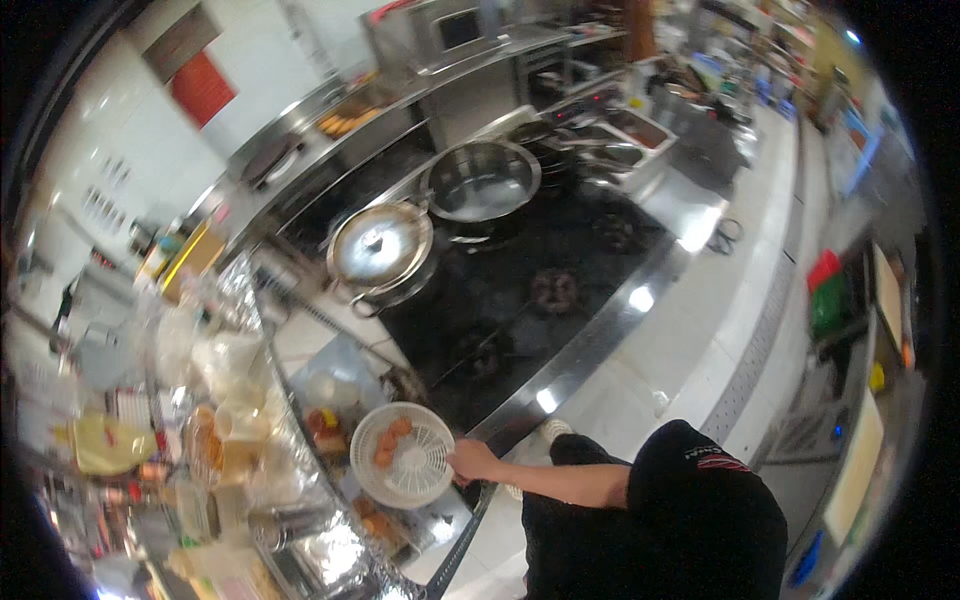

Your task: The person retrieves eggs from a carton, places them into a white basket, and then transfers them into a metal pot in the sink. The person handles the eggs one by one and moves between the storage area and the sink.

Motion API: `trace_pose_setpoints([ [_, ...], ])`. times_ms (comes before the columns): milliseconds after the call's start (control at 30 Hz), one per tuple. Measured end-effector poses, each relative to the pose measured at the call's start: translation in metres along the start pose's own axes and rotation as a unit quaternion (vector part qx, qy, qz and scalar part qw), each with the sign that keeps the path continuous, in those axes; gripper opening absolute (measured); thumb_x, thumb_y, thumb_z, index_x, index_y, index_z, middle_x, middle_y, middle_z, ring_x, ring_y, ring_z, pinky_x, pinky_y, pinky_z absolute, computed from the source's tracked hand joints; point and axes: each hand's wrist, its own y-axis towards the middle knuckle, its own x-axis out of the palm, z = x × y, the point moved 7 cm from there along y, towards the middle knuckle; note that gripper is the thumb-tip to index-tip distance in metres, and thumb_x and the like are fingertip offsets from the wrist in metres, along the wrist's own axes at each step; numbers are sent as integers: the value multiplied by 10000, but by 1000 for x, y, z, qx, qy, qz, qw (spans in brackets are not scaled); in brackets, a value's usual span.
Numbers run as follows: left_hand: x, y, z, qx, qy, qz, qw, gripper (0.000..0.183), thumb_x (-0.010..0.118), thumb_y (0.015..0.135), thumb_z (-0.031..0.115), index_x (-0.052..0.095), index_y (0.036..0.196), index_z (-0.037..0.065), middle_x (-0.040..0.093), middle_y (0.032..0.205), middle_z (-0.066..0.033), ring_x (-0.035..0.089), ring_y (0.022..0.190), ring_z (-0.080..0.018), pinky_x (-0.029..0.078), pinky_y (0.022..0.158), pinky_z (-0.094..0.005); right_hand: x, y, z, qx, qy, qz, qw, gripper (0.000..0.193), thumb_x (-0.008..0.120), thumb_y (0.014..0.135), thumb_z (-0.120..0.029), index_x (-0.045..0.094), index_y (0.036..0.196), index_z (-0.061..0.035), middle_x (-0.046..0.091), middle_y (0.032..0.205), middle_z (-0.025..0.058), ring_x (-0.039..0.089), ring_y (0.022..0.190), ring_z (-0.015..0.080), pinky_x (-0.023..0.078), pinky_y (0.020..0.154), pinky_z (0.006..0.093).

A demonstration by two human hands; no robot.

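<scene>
White colander (418, 482), gripped in right hand (474, 462), near steel stove edge (592, 350), pale floor (650, 365) beyond

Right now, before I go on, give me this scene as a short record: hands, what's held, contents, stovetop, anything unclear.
Left hand: not in view
Right hand: its grip is on the right edge of a white plastic colander
Contents: a few reddish-brown pieces, kind unclear
Stovetop: black surface with a lidded metal pot and, beside it, an open metal pot
Left side: crumpled silver foil
Unclear: what the open pot holds; whether the colander rests on anything
</scene>
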Motion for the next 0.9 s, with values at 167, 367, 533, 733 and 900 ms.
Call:
trace_pose_setpoints([
  [167,28,45,79,96,105,-64,988,525,635,987,501,764,1207,42,775,1118,-211,744,1069,-352,554,949,-453,-87,-137,21,32,125,-1,992,470,477,1015,-288,748,758,-1,770,730,100,761,632,218,628,667,380],
  [367,139,56,228,218,246,-149,933,522,633,990,495,766,1201,37,777,1107,-212,747,1056,-351,556,939,-452,-172,-283,133,112,183,103,971,468,491,1013,-312,747,813,25,773,762,136,768,660,256,628,694,406],
  [533,287,11,337,290,326,-208,876,519,632,992,489,767,1196,32,778,1099,-212,750,1046,-350,558,931,-451,-221,-407,236,165,215,204,941,540,506,1020,-394,746,793,32,739,686,153,760,678,338,608,728,475],
  [733,457,-53,401,310,377,-259,833,515,630,994,482,769,1190,27,779,1088,-213,754,1033,-348,560,921,-450,-315,-571,355,267,233,402,845,486,536,985,-404,736,877,26,747,798,219,745,831,433,576,836,536],
  [900,540,-82,438,302,384,-282,825,512,629,996,477,770,1185,22,781,1080,-213,757,1022,-347,562,913,-450,-398,-697,453,353,176,500,771,443,530,985,-364,732,922,25,764,784,176,769,765,356,600,791,475],
])
